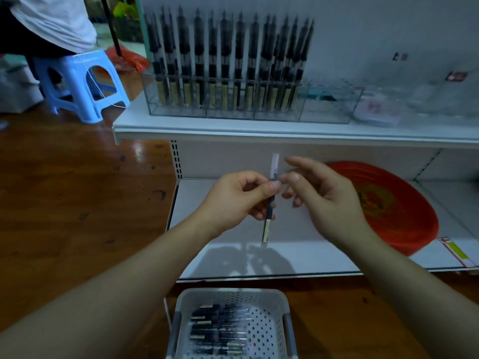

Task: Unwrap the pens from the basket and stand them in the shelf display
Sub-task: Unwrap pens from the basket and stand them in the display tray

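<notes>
Left hand [234,196] pinches wrapped pen [269,203]; right hand [320,189] relaxed; basket [281,296] below

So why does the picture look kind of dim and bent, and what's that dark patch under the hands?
Head view: dim, bluish light; the wide lens bows the shelf edge. The patch is the hands' shadow on the lower shelf. The right hand is motion-blurred, glare marks the floor, and the displayed pens look soft.
</notes>
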Demonstrator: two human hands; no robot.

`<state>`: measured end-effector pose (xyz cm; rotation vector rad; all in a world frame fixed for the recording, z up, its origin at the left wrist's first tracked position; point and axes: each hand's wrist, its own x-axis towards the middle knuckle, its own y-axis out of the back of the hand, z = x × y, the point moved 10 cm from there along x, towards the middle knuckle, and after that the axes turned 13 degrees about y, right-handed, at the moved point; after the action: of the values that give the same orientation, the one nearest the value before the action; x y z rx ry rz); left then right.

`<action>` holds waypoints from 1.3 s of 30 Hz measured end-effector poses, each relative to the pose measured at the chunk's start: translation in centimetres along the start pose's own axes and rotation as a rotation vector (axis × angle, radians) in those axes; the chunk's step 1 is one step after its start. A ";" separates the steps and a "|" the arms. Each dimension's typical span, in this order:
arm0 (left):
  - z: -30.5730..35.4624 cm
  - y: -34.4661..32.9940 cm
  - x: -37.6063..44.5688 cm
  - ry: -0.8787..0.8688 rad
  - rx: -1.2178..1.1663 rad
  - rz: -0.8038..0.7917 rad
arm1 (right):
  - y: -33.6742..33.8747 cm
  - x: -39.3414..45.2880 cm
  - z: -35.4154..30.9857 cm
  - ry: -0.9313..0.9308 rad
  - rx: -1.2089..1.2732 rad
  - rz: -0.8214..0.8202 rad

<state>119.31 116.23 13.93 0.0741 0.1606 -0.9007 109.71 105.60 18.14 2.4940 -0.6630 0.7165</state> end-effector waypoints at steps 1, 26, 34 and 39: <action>0.6 -0.2 -0.1 -0.023 0.004 0.000 | 0.1 0.7 -0.8 0.025 -0.002 0.013; 15.3 1.1 -4.0 -0.660 0.546 0.711 | 9.7 12.2 -14.3 0.492 -0.124 0.413; 14.8 1.0 -3.3 -0.557 0.668 0.776 | 8.3 15.5 -13.8 0.487 -0.326 0.308; 14.9 1.0 -3.0 -0.550 0.692 0.774 | 6.4 15.7 -12.9 0.437 -0.412 0.196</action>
<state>119.85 117.18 29.09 0.4905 -0.6655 -0.1426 113.25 102.62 38.96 1.8371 -0.7982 1.0369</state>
